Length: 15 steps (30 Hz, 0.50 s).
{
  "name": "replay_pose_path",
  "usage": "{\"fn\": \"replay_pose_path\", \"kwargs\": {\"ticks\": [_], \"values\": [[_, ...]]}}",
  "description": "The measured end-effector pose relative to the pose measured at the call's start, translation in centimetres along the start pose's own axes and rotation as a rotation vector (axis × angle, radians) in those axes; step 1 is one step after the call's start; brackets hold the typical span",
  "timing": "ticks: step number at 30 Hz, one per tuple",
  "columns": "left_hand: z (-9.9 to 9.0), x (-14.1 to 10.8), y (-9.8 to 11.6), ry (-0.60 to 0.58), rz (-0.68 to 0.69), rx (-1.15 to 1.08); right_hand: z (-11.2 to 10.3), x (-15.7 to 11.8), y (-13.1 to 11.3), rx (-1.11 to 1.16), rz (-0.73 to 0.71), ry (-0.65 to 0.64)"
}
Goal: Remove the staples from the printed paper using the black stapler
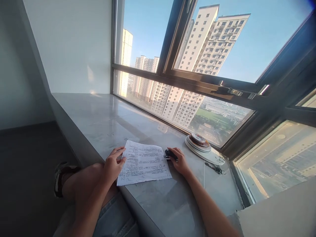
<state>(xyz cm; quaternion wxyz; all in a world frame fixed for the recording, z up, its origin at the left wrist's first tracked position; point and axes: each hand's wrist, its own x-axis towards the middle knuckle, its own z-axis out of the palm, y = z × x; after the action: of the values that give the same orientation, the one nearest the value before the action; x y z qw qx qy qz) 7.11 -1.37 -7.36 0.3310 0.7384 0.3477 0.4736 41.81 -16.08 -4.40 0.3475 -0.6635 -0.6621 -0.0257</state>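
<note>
Printed paper (pixel 145 163) lies on the grey marble sill, one corner sticking out past its front edge. My left hand (pixel 115 163) pinches the paper's left edge between thumb and fingers. At the opposite edge, my right hand (pixel 179 160) is wrapped round a small black stapler (pixel 171 154). The stapler's metal jaw end meets the paper's right edge; whether the sheet sits between the jaws is too small to tell. Handwritten marks show along the paper's margins.
A stack of plates (pixel 197 143) stands by the window at the right, beside a white board-like piece (pixel 217 158). Dark keys or a similar small bunch (pixel 214 168) lie in front. The marble sill (pixel 98 115) runs left to a white wall; its front edge drops to a dark floor.
</note>
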Motion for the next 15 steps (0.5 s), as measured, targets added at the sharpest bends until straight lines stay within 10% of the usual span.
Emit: {"fn": "replay_pose_path", "kwargs": {"ticks": [15], "values": [[0.0, -0.1, 0.3, 0.014, -0.003, -0.054, 1.9, 0.6, -3.3, -0.064, 0.022, 0.039]]}}
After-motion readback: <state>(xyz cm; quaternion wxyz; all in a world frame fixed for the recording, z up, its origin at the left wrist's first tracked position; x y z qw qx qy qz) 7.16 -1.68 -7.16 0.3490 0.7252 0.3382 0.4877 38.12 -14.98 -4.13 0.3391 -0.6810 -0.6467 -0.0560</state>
